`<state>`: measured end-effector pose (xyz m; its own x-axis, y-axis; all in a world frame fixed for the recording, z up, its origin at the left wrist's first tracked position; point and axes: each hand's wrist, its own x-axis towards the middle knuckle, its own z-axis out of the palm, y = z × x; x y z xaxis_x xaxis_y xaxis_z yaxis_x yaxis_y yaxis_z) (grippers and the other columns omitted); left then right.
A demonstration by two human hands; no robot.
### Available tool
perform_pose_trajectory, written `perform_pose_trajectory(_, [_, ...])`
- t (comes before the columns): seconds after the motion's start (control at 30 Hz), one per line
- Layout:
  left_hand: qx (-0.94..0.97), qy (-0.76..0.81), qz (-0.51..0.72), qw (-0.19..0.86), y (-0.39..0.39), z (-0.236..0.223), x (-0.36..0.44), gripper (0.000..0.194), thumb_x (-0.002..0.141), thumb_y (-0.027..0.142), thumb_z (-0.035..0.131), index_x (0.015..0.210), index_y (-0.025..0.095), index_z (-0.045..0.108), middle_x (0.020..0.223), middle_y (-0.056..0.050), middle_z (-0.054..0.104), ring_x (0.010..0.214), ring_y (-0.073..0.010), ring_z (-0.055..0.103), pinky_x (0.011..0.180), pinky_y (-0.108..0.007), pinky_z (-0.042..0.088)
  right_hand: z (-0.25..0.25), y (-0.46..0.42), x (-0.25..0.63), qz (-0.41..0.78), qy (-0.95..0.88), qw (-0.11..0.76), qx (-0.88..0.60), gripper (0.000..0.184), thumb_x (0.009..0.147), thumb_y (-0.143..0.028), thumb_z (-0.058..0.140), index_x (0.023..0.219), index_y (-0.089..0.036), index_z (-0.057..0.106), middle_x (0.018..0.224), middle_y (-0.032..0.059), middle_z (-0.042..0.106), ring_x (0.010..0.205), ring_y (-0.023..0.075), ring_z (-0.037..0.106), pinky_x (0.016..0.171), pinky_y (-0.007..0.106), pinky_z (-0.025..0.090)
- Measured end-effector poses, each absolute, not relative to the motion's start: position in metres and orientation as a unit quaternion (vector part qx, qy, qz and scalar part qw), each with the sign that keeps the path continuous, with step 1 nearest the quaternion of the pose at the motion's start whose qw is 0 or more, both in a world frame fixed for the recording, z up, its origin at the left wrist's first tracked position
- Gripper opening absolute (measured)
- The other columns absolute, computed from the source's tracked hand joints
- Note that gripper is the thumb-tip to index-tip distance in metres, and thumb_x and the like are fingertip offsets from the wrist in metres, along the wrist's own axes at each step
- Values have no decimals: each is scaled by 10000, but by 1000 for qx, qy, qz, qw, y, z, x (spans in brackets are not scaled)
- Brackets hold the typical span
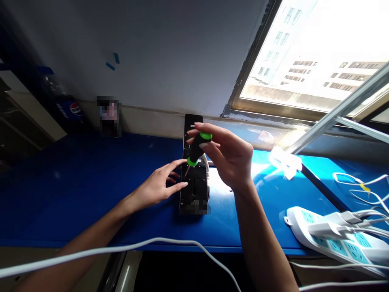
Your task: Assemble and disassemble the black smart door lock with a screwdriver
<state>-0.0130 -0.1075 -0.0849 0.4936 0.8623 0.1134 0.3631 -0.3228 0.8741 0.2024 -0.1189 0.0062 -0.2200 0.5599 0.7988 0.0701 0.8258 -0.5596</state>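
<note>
A black rectangular metal panel (194,188) with several small holes lies lengthwise on the blue tabletop (91,178), its far end raised or propped near the wall. My right hand (227,156) is shut around the black-and-green handle of a small screwdriver (197,149), with the thin shaft pointing down over the panel. My left hand (159,184) holds nothing; its spread fingertips rest at the panel's left edge. Part of the panel is hidden behind my right hand.
A white power strip (334,239) with plugs and white cables lies at the right. A white cable (121,249) crosses the front edge. A metal rail (343,109) slants before the bright window (313,52), and a blue Pepsi-branded item (71,110) stands at the back left.
</note>
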Motion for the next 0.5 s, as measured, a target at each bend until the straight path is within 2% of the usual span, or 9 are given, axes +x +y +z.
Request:
perform_pose_trajectory(0.07, [727,397,304,471,-107,-89,-11,678,930,433,751,1537,335,467,1368,-84,654,1141,-270,715,1024,-462,608,6,-118,202,164,-744,613,-211,289,927,-359,768,1213,-314,771,1086,35,720,974,194,707,830,367,650])
perform_pose_trajectory(0.1, [713,390,308,494,-106,-92,-10,682,933,424,749,1543,332,457,1359,-87,659,1159,-273,712,1043,-471,600,6,-117,202,147,-743,617,-213,274,927,-372,768,1194,-316,781,1078,36,710,975,192,698,842,367,646])
perform_pose_trajectory(0.2, [678,368,316,553,-105,-96,-8,689,938,402,749,1547,326,436,1375,-95,649,1196,-274,703,1076,-485,582,8,-118,201,165,-756,597,-210,318,1051,-351,568,1324,-300,724,1268,69,710,1127,220,701,981,424,622])
perform_pose_trajectory(0.27, [665,364,318,570,-104,-98,-8,685,936,390,754,1541,324,439,1398,-96,633,1206,-272,699,1085,-486,577,9,-119,200,197,-761,583,-204,355,1074,-308,512,1386,-293,680,1337,73,709,1171,234,708,1002,452,622])
perform_pose_trajectory(0.37, [662,369,322,567,-103,-100,-8,679,927,384,766,1529,324,457,1410,-97,620,1202,-274,698,1073,-480,584,9,-117,198,180,-750,601,-211,295,974,-310,714,1266,-305,750,1157,50,742,1033,218,728,873,405,656])
perform_pose_trajectory(0.43, [662,371,325,564,-103,-101,-8,683,924,389,771,1529,329,460,1399,-95,623,1181,-269,705,1058,-469,594,9,-116,197,135,-740,620,-221,286,886,-316,823,1170,-311,793,1045,31,706,967,195,699,816,364,646])
perform_pose_trajectory(0.5, [662,370,324,566,-103,-100,-8,685,921,389,773,1528,327,461,1388,-94,626,1169,-265,707,1055,-464,593,9,-115,195,125,-746,619,-214,271,947,-317,753,1217,-309,777,1088,40,696,1002,189,688,854,363,635])
